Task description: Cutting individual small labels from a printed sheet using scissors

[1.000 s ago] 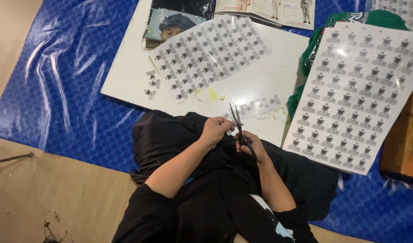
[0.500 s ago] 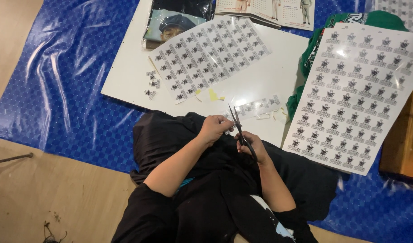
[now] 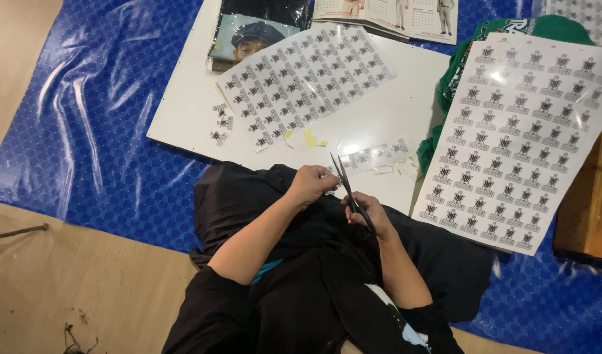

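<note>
Right hand fingers clamp black scissors, blades parted. Left hand fingers pinch a small paper piece at the glossy white board edge; blue tarp surrounds.

The scissors in the right hand now show their blades slightly parted at the tips, where earlier they read as one closed line; the change is small. The left hand has shifted marginally toward the blades, pinching a small paper piece, too small to make out clearly.
</note>
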